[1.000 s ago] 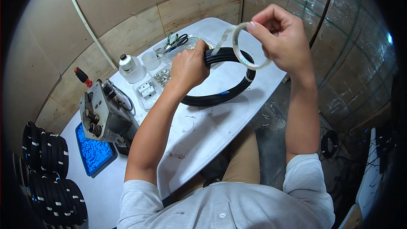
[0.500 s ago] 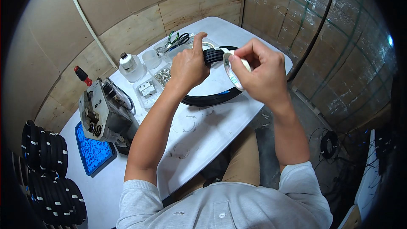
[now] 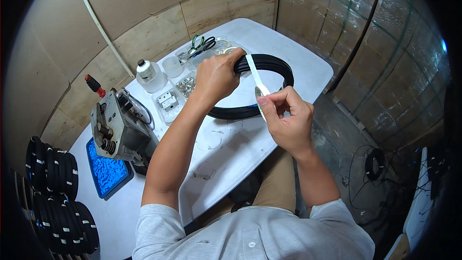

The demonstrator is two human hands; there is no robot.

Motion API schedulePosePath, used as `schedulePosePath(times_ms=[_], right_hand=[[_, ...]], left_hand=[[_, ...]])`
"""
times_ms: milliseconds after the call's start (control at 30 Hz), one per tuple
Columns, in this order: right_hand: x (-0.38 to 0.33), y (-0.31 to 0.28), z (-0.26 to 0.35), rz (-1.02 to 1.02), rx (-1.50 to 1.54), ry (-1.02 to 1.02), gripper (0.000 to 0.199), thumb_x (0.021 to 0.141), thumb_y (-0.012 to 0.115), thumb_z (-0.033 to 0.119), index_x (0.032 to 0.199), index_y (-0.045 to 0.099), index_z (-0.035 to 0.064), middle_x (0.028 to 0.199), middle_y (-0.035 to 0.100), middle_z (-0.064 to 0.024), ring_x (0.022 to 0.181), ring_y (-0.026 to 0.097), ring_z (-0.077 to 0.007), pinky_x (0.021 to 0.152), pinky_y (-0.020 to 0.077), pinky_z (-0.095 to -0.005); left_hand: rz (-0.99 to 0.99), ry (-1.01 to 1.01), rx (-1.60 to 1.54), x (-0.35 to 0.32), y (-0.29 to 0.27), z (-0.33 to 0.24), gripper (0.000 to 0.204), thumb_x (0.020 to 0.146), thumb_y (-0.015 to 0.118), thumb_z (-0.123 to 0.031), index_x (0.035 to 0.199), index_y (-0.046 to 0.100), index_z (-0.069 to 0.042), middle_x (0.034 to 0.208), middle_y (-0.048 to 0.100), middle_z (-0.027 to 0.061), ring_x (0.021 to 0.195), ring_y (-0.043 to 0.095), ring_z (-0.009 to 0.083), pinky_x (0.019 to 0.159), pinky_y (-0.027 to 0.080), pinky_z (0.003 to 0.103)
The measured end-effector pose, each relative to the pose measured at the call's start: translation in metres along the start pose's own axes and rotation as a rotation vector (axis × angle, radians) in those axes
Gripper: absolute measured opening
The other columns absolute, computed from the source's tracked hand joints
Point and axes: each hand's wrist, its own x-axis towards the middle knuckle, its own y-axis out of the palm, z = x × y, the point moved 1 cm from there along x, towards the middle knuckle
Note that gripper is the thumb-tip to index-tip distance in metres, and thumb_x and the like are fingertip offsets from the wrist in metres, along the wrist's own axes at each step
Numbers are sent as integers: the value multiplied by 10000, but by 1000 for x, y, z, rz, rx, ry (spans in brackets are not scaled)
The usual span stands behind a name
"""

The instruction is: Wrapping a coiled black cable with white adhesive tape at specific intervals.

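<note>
In the head view, the left hand [image 3: 219, 73] is curled round the far left part of a black coil [image 3: 275, 63], its thumb lying along the top; where its fingertips end is hidden. The coil is above the middle of the white table [image 3: 216, 159], its near side low over the top. The right hand [image 3: 291, 120] pinches a tape roll [image 3: 259, 92] between thumb and forefinger, other fingers folded in. As for progress, a white strip [image 3: 253, 70] lies across the coil just beside the left thumb and runs straight to the roll; it is not yet parted from it, and whether it passes underneath cannot be told. Counted: one coil and one roll in hand, one bottle [image 3: 150, 78], one cup [image 3: 172, 67], one pair of scissors [image 3: 207, 44], one press [image 3: 126, 127], one blue tray [image 3: 117, 189], two groups of banded coils [image 3: 62, 221] at left, too overlapped to number, and one floor coil [image 3: 374, 164] at right.
</note>
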Motion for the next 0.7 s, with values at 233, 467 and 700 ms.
schedulePosePath(times_ms=[233,467,700], right_hand=[[9,16,-39,233,345,537,252,965,683,104,1170,614,-26,743,727,-71,681,681,-84,647,528,-264],[28,29,-61,388,509,675,629,926,528,45,1536,382,6,825,682,-78,671,667,-148,669,568,-328],[37,36,-79,477,1048,751,649,898,478,65,1533,368,-10,736,611,-100,651,662,-187,618,560,-309]], left_hand=[[120,-105,-50,3,-8,-5,334,817,778,-154,1142,699,-159,876,743,164,843,712,409,714,539,492],[245,-147,-189,15,-10,8,308,791,812,-173,1056,687,-77,874,736,167,858,714,370,746,527,443],[286,-145,-202,19,-7,12,253,782,788,-144,958,651,-23,798,693,175,762,666,357,725,510,434]])
